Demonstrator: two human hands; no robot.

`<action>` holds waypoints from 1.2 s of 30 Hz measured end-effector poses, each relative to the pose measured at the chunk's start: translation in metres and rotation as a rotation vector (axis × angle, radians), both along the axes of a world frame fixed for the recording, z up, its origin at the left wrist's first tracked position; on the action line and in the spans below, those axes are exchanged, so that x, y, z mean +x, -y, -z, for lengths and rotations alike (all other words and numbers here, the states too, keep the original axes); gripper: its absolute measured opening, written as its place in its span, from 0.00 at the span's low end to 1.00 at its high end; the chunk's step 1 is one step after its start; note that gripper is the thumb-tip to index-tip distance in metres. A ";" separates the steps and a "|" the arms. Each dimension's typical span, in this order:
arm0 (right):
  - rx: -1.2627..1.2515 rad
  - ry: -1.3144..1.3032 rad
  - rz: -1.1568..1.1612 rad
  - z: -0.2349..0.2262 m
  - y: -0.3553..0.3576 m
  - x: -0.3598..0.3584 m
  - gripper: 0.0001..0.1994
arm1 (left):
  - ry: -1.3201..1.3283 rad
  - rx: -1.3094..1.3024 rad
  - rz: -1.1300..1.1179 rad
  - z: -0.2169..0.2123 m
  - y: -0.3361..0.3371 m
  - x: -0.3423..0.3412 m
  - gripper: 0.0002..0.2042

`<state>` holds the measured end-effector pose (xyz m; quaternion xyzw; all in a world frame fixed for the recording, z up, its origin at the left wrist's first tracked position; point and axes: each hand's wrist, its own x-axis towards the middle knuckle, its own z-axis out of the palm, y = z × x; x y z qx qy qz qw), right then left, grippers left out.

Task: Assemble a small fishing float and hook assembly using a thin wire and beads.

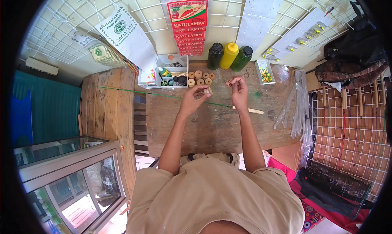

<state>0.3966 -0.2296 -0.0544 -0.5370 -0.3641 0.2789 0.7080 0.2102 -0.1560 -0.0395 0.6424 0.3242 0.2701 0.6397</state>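
My left hand (192,100) is closed, with a small pale tan piece (208,91) between thumb and fingers; it resembles the nearby cylinders. To its right, my right hand (239,93) pinches something tiny at the fingertips, too small to name. Both hands are raised over the wooden table (183,128). Below them a thin green fishing rod (175,96) lies across the table, its pale wooden handle (255,111) just right of my right wrist. Several light brown cylinders (191,83), some with holes in their ends, stand in a group beyond my left hand.
At the back left stands a white compartment box (153,85) with small bottles. Dark, yellow (229,56) and green bottles line the wall. A white tray (266,80) of colourful small pieces and clear plastic strips (300,111) are on the right. A glass cabinet (73,181) is at lower left.
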 end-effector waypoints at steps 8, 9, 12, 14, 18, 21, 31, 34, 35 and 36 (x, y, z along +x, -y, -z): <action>-0.252 0.340 0.096 0.014 0.004 0.017 0.06 | 0.060 -0.015 -0.042 0.014 0.001 0.001 0.16; -0.309 0.384 0.099 0.017 0.004 0.019 0.05 | 0.059 -0.014 -0.039 0.015 0.002 0.002 0.16; -0.408 0.455 0.087 0.022 0.006 0.019 0.05 | 0.100 0.003 -0.064 0.018 0.003 0.003 0.17; -0.392 0.564 0.112 0.032 0.009 0.022 0.05 | 0.079 0.002 -0.082 0.016 0.008 0.005 0.17; -0.394 0.601 0.120 0.042 0.011 0.023 0.06 | 0.019 0.027 -0.080 0.018 0.012 0.005 0.17; -0.367 0.720 0.160 0.042 0.013 0.024 0.06 | 0.003 0.026 -0.076 0.020 0.014 0.006 0.17; -0.475 0.056 -0.239 0.014 0.020 -0.010 0.11 | -0.002 0.282 -0.072 0.014 0.021 0.005 0.20; -0.477 0.031 -0.381 0.003 0.021 -0.017 0.13 | -0.034 0.368 -0.074 0.007 0.023 0.003 0.21; -0.427 0.063 -0.377 0.001 0.020 -0.018 0.13 | -0.035 0.392 -0.077 0.005 0.023 0.003 0.21; -0.376 0.096 -0.373 -0.001 0.019 -0.018 0.13 | -0.035 0.393 -0.077 0.004 0.023 0.003 0.21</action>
